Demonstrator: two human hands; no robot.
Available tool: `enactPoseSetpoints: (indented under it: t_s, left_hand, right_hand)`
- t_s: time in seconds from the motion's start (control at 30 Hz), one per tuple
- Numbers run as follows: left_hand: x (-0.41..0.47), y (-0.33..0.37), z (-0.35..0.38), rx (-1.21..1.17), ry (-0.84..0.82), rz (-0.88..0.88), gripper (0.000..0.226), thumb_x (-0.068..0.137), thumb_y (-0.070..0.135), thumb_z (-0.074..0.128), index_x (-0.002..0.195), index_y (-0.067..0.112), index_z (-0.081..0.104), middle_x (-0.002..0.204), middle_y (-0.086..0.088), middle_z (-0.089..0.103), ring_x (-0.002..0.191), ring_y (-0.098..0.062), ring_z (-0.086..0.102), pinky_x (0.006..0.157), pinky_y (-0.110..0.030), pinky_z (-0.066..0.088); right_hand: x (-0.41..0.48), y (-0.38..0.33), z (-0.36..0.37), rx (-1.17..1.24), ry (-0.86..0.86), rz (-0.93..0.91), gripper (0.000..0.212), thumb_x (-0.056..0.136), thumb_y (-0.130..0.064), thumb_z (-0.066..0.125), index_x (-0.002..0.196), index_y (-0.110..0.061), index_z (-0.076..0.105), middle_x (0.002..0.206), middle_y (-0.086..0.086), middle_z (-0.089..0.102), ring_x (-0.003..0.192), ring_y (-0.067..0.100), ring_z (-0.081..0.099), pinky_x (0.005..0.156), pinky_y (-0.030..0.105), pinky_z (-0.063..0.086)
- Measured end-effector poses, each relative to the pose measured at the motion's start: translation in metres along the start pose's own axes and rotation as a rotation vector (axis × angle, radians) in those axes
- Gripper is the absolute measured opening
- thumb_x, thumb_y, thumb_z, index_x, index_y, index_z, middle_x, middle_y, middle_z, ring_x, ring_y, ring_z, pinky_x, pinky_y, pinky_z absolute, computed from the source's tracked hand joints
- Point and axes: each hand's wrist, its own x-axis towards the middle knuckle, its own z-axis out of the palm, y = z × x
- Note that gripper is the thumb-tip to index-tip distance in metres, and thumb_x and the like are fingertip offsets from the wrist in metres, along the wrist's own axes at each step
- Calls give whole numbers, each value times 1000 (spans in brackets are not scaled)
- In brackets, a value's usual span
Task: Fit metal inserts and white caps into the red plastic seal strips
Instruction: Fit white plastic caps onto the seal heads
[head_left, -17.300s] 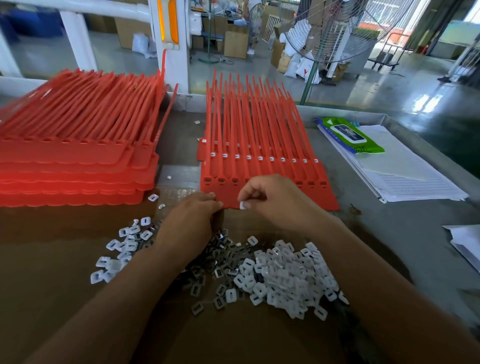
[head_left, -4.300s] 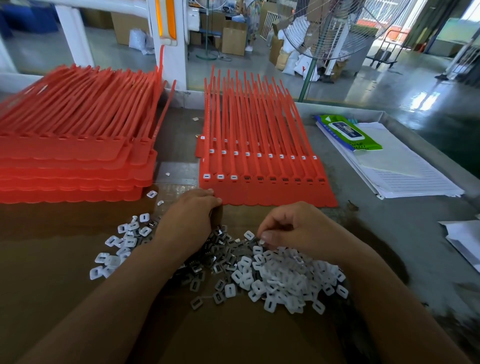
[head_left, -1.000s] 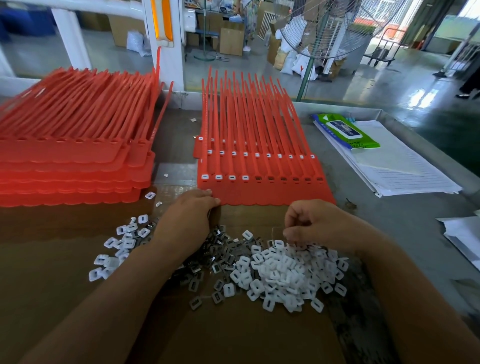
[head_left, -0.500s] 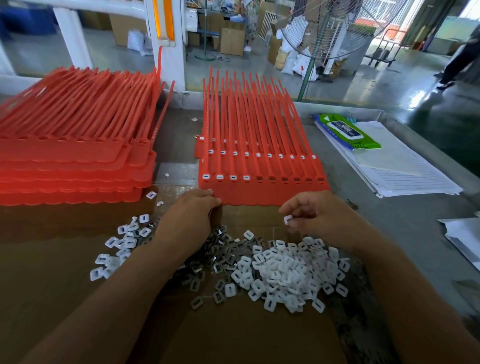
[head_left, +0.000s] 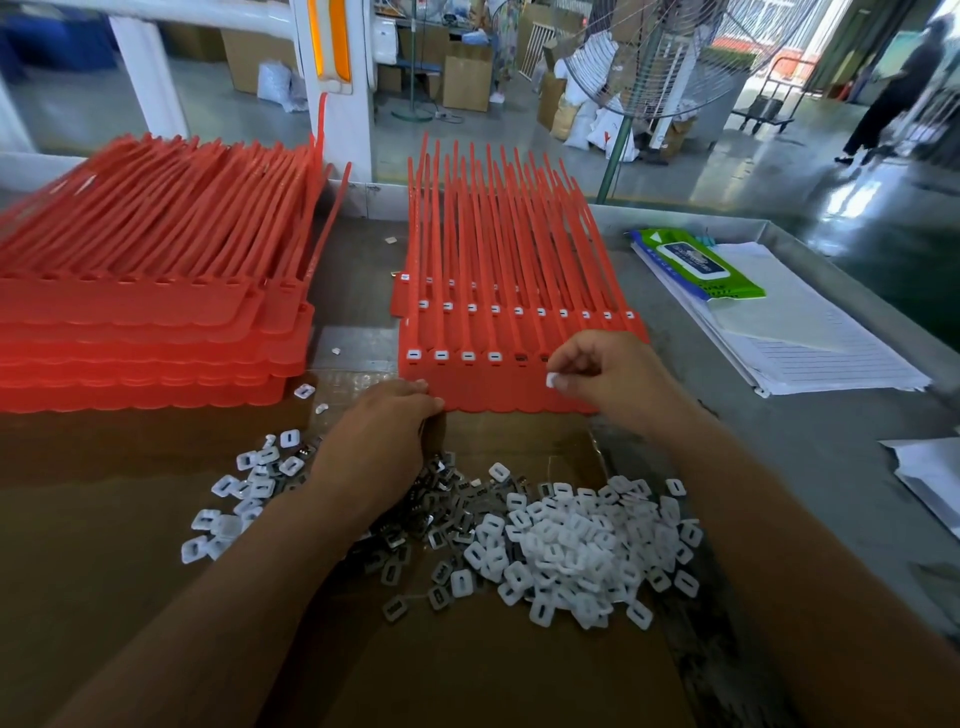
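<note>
A sheet of joined red seal strips (head_left: 498, 306) lies in the middle of the table, on top of more sheets. Several sockets at the left of its near row hold white caps; the sockets to their right look dark. My right hand (head_left: 608, 371) hovers over the sheet's near right part and pinches one white cap (head_left: 551, 380) between thumb and fingertips. My left hand (head_left: 382, 431) rests with its fingertips on the sheet's near left edge. A heap of white caps (head_left: 576, 551) and a pile of grey metal inserts (head_left: 426, 519) lie on brown cardboard in front of me.
A tall stack of red strip sheets (head_left: 150, 312) fills the left. A smaller scatter of white caps (head_left: 244, 488) lies at the left. A green wipes pack (head_left: 696, 265) on lined papers (head_left: 810, 332) sits at the right. The metal table rim (head_left: 852, 280) runs along the right.
My right hand picked a white cap from the heap and carried it up and forward over the sheet's near row. The left hand stayed on the sheet's edge.
</note>
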Motion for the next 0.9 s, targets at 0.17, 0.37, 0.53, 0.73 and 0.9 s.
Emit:
enactPoseSetpoints:
  t_s: [0.17,0.37,0.53,0.73,0.9]
  left_hand:
    - [0,0,-1,-8,9,16,40,85,2,47,120,18,57,135,-3,48,125,-18,40,102,-28,29]
    - [0,1,-2,-11,22,35,38,85,2,48,118,17,59,132,-5,50,124,-18,42,102,-27,30]
    - [0,2,-2,-7,27,44,38,85,2,48,119,16,59,132,-5,51,123,-19,43,101,-27,30]
    - [-1,4,-3,-17,28,55,37,85,-1,49,116,14,60,127,-7,55,119,-21,46,97,-28,34]
    - [-1,4,-4,-6,23,48,38,85,1,48,119,15,59,130,-6,52,121,-19,43,98,-27,31]
  right_hand:
    - [33,1,11,-38,61,36,8,83,-8,64,85,-16,66,81,-7,60,81,7,55,68,16,41]
    - [53,5,22,-71,60,54,8,84,-8,62,88,-10,69,83,-6,58,84,8,52,76,24,38]
    - [60,8,26,-146,-6,55,10,85,-11,61,87,-11,71,85,-8,57,83,7,51,75,24,37]
    - [66,10,28,-173,-29,91,7,84,-12,62,83,-14,69,79,-10,56,75,3,50,70,22,38]
    - [66,11,29,-174,-20,92,18,82,-11,65,70,-24,60,73,-17,52,73,1,48,67,20,37]
